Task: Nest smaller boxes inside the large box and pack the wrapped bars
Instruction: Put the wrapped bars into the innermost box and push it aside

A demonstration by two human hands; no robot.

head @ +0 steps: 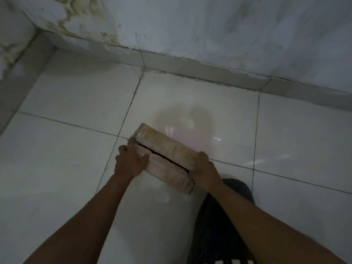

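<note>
The left hand (131, 161) is clamped on the left end of the bars (171, 149), with the thumb laid on top and the fingers curled round the end. The two wrapped bars are held side by side, a dark gap between them, low over the floor (76, 92); contact with it cannot be determined. The long axis runs from far left to near right, spanning both hands. The right end is gripped by the right hand (204, 168), the nearer to the person. A level two-handed carry is judged necessary.

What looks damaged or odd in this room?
The wall near the corner has yellow-brown stains and flaking paint. The floor shows a faint ring-shaped mark just beyond the bars. The bars look intact.
</note>
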